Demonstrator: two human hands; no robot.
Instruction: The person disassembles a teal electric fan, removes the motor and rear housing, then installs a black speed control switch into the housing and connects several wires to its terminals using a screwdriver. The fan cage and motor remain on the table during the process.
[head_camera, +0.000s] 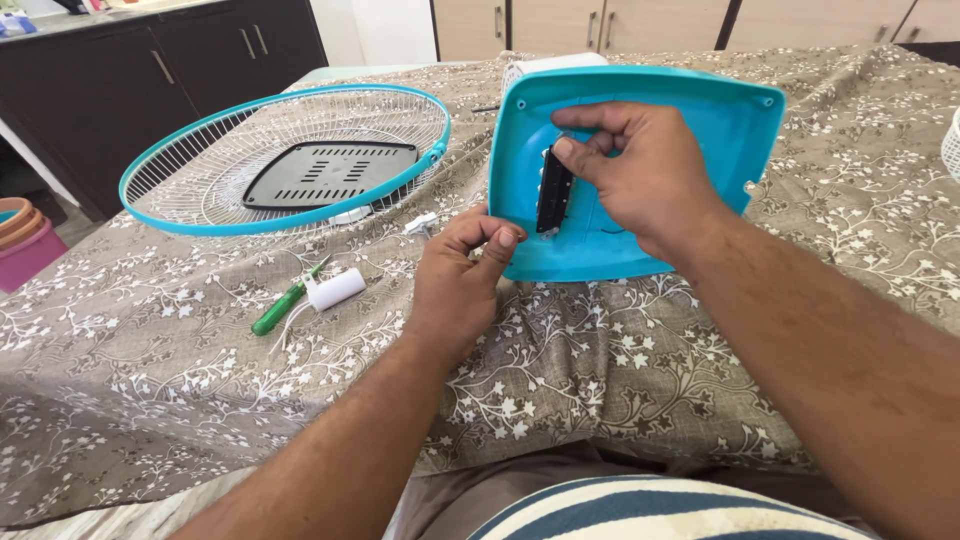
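A turquoise plastic fan base cover (720, 120) stands tilted on the bed in front of me, its hollow inside facing me. My right hand (640, 170) reaches into it, thumb and fingers pinching a small black switch block (553, 190) fixed inside. My left hand (462, 275) grips the cover's lower left edge, fingers curled over the rim. A green-handled screwdriver (283, 303) and a white cylindrical capacitor (336, 289) lie to the left of my left hand.
A round fan guard (285, 160) with a turquoise rim and a black centre plate lies at the back left. A small white part (421, 223) sits beside it. The bed has a brown floral cover (620, 370). Dark cabinets (150, 70) stand behind.
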